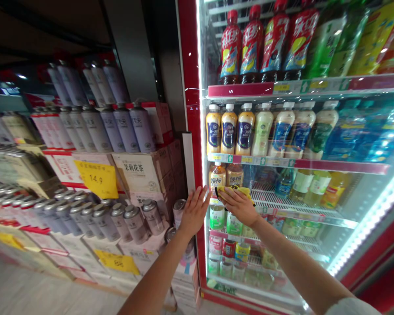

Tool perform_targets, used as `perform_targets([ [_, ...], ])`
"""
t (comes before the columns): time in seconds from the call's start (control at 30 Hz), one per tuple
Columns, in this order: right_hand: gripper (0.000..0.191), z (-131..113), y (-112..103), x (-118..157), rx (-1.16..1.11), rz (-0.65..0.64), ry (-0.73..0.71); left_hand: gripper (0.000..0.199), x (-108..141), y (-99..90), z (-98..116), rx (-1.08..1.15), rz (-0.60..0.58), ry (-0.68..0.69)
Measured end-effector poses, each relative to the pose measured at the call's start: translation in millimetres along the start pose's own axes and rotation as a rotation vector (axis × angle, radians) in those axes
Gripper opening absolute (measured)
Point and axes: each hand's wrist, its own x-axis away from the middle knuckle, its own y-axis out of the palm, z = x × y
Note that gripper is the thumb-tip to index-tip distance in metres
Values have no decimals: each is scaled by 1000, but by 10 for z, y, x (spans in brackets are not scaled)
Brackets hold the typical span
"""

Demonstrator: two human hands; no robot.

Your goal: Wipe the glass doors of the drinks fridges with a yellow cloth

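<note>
Here, on the big fridge [191, 100], I have my left hand [193, 212] open by the edge. My right hand [239, 206], open and flat, is nearer: right on the yellow cloth [245, 191], which lies longways from side to side.

Two hands: left [194, 212] and right [238, 203]. One yellow cloth [244, 190], under the right hand. Above the right hand, three orange bottles with dark labels [230, 133]; higher up, four red-capped bottles [230, 48]. Just above its fingers, two amber bottles [234, 174]. Right of it, one blue bottle [284, 183], two pale bottles [302, 181] and one orange bottle [333, 190]. Left of the left hand, three yellow signs [96, 178]; up and left of it, five cans [70, 83] in the topmost row.
</note>
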Motion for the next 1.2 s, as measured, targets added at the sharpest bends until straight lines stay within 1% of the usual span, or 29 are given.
perform_targets([
  [0.07, 42, -19, 40, -112, -28, -23, -57, 74, 30, -43, -64, 0, -11, -8],
  [0.1, 43, -16, 52, -190, -39, -27, -53, 74, 43, -63, -93, -4, -18, -9],
  [0.2, 45, -28, 86, -441, -48, -1, 31, 73, 84, -118, -161, -24, -13, -9],
  [0.27, 47, -91, 130, -537, -46, 22, 75, 72, 121, -152, -198, -32, 4, -19],
  [0.3, 48, -135, 158, -552, -47, 25, 70, 73, 145, -168, -218, -33, 12, -26],
  [0.4, 44, -239, 243, -545, -71, 4, -36, 76, 227, -219, -285, -25, 23, -46],
  [0.47, 41, -242, 270, -597, -71, -10, -90, 78, 265, -253, -329, -18, 20, -58],
  [0.53, 41, -211, 268, -724, -52, -10, -60, 81, 272, -283, -363, -14, 14, -73],
  [0.63, 43, -207, 253, -906, -24, 18, 62, 82, 231, -316, -386, -16, 5, -98],
  [0.7, 39, -260, 255, -910, -16, 46, 71, 81, 200, -332, -393, -17, -1, -111],
  [0.8, 30, -340, 244, -767, -52, 59, -21, 78, 183, -354, -408, -18, -3, -129],
  [0.87, 28, -330, 192, -702, -77, 63, -40, 76, 185, -368, -424, -22, 0, -135],
  [0.9, 31, -301, 146, -710, -84, 78, -9, 76, 185, -373, -433, -24, 1, -135],
  [0.97, 41, -210, 18, -826, -107, 150, 108, 77, 177, -379, -449, -31, 2, -138],
  [1.03, 50, -101, -138, -1057, -156, 258, 207, 78, 160, -378, -461, -38, 2, -144],
  [1.07, 52, -47, -215, -1200, -183, 311, 220, 79, 149, -376, -465, -40, 2, -144],
  [1.13, 52, 55, -343, -1503, -214, 367, 164, 79, 131, -373, -472, -41, 5, -137],
  [1.2, 50, 153, -420, -1784, -207, 374, 95, 80, 114, -378, -481, -38, 12, -125],
])
